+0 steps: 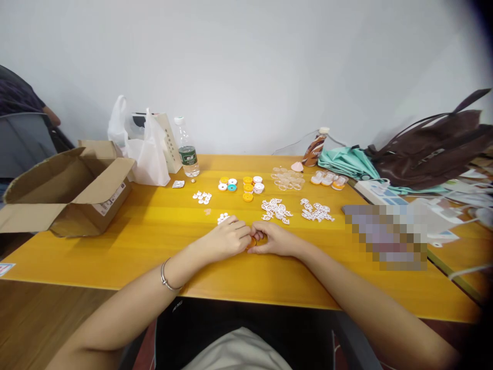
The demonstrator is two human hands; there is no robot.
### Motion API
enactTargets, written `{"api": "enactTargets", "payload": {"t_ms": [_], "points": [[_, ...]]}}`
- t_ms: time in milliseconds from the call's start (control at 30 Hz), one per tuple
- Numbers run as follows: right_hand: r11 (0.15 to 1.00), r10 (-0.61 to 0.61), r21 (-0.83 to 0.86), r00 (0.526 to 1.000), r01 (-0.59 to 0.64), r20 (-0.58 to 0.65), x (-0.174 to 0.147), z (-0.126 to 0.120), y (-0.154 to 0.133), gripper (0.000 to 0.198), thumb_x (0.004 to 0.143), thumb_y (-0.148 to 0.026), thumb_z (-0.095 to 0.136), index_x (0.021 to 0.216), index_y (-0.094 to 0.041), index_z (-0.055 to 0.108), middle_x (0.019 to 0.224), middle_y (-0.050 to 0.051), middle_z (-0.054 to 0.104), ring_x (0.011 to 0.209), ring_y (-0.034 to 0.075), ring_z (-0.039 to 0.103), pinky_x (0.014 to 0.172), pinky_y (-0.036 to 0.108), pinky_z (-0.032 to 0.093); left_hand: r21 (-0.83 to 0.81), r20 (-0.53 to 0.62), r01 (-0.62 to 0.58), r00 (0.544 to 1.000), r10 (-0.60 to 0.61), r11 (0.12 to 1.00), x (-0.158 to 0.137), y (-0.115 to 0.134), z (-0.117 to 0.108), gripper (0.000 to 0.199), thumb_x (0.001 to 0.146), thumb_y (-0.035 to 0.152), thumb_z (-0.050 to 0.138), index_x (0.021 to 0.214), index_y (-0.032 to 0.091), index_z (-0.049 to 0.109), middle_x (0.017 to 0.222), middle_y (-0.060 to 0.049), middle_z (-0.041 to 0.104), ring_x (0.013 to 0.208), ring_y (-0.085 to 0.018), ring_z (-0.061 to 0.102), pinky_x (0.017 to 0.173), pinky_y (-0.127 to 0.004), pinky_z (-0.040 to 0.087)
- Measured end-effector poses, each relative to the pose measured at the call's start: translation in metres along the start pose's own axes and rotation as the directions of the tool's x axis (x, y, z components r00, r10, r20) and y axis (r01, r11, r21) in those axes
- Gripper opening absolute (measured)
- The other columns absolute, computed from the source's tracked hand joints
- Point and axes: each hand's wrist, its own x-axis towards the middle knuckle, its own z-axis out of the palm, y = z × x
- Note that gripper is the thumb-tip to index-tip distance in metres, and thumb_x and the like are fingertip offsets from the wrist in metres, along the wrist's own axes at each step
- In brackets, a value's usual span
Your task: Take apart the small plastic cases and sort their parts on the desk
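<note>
Above the front half of the yellow table, my left hand (230,239) and my right hand (278,239) meet, fingers curled around a small orange round part (251,245). Most of this part is hidden by the fingers. Just beyond my left hand lie small white round pieces (223,218). Further back are white knobbed pieces (202,197), a group of orange, white and teal round cases (248,188) and clear rings (288,178). White leaf-shaped openwork pieces (276,210) form two heaps beyond my right hand.
An open cardboard box (77,192) and a white plastic bag (148,159) stand left. A water bottle (188,149) and brown drink bottle (314,149) stand near the wall. Rightward are assembled orange-and-clear pieces (327,179), teal cloth (350,163), a dark brown bag (427,149) and a power strip (379,191).
</note>
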Motion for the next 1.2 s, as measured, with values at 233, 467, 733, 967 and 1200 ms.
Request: {"api": "enactTargets", "payload": {"t_ms": [233,467,733,967,1200], "points": [[1.0,-0.01,0.006,1.0,0.01,0.009,0.0,-0.001,0.001,0.031,0.067,-0.04,0.068,0.071,-0.018,0.046,0.066,-0.004,0.044,0.06,0.009,0.038,0.055,0.022,0.033,-0.049,-0.004,0.013,1.0,-0.013,0.999,0.0,-0.003,0.0,0.024,0.09,0.02,0.04,0.072,0.014,0.056,0.077,-0.003,0.059,0.073,-0.013,0.049,0.069,-0.031,0.028],[1.0,-0.01,-0.009,1.0,0.01,-0.001,0.0,-0.001,-0.001,0.029,0.066,-0.038,0.069,0.071,-0.018,0.048,0.067,-0.004,0.046,0.061,0.009,0.04,0.056,0.022,0.034,-0.096,0.031,0.106,0.994,-0.103,0.99,0.001,0.0,0.0,0.022,0.089,0.025,0.042,0.076,0.015,0.057,0.077,-0.003,0.059,0.075,-0.014,0.05,0.071,-0.031,0.028],[0.998,0.069,0.001,0.998,-0.069,0.003,-0.004,-0.001,-0.003,0.029,0.066,-0.037,0.069,0.081,-0.017,0.056,0.077,0.0,0.054,0.07,0.012,0.049,0.063,0.023,0.04,-0.113,0.203,0.545,0.831,-0.518,0.831,-0.02,-0.046,-0.014,0.013,0.079,0.023,0.051,0.074,0.018,0.061,0.078,-0.003,0.063,0.079,-0.017,0.056,0.072,-0.029,0.031],[0.997,0.07,0.009,0.997,-0.07,0.006,-0.005,-0.003,-0.006,0.028,0.066,-0.036,0.069,0.084,-0.018,0.055,0.078,-0.001,0.053,0.07,0.011,0.049,0.064,0.023,0.04,0.065,0.372,0.764,0.578,-0.727,0.641,-0.038,-0.075,-0.021,0.021,0.077,0.031,0.048,0.067,0.018,0.062,0.077,-0.007,0.067,0.073,-0.021,0.059,0.064,-0.029,0.034],[0.996,0.087,0.007,0.996,-0.087,0.015,-0.006,-0.004,-0.008,0.029,0.066,-0.035,0.069,0.085,-0.019,0.054,0.077,-0.001,0.05,0.069,0.011,0.045,0.063,0.023,0.039,0.089,0.405,0.792,0.526,-0.748,0.604,-0.042,-0.082,-0.016,0.018,0.073,0.029,0.052,0.065,0.019,0.064,0.075,-0.007,0.068,0.067,-0.02,0.059,0.06,-0.028,0.034]]}}
